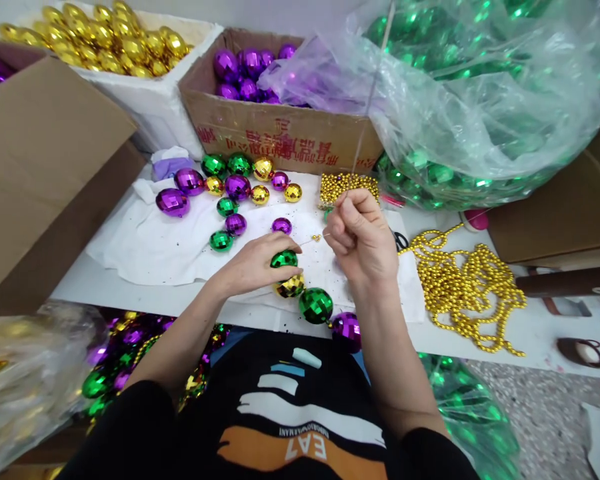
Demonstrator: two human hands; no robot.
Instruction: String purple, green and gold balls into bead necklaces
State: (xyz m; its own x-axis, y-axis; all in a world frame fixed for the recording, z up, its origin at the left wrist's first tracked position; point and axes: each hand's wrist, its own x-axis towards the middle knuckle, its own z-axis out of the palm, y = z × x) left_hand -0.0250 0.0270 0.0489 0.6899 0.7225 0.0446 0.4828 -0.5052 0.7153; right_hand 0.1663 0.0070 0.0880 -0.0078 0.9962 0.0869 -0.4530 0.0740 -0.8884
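Note:
My left hand (250, 265) is closed around a green faceted ball (285, 257), the top of a strand. Below it hang a gold ball (291, 287), a green ball (316, 305) and a purple ball (347, 331) near the table edge. A thin thread (306, 242) runs from the left fingers towards my right hand (361, 233), with a few tiny gold beads (317, 237) on it. The right fingers are pinched on the thread; a thin pale line rises above them. Just beyond the left fingers lies a loose purple ball (281, 227).
Assorted balls (237, 187) lie on the white cloth (145, 250). Behind are a bead tray (350, 187), a cardboard box (280, 137) of purple balls and a foam box (173, 100) of gold ones. On the right are a green-filled bag (480, 113) and gold bead chains (465, 287).

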